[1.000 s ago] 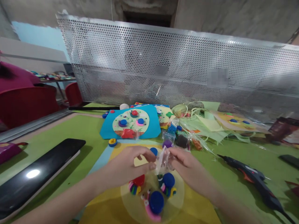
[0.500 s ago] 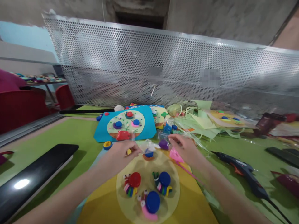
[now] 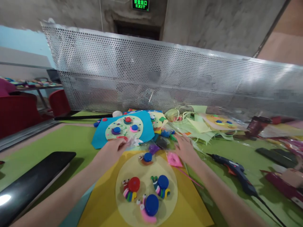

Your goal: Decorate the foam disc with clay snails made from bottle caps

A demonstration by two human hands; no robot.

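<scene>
My left hand (image 3: 115,147) is closed at the near edge of a blue card, its fingertips on a crinkled clear bag (image 3: 134,141) with something white in it. My right hand (image 3: 186,148) hovers palm down with fingers apart, beside a small green piece (image 3: 173,137) and a dark packet (image 3: 162,142). Close to its wrist lies a pink clay packet (image 3: 174,159). A purple clay packet (image 3: 153,148) lies between the hands. Below them is a yellow card (image 3: 100,201) with a pale disc (image 3: 132,164) bearing several clay snails with bottle-cap shells, such as a red snail (image 3: 133,184).
A glue gun (image 3: 233,168) with a cord lies at the right. The blue card (image 3: 99,135) with more snails stands behind. Pale green paper scraps (image 3: 199,126) pile at the back right. A long black object (image 3: 35,179) is at the left. A perforated metal screen (image 3: 132,75) closes the back.
My left hand has moved left and away from me with the clear bag, uncovering the brown snail with the blue cap. My right hand has moved off the pink packet. The view has tilted up.
</scene>
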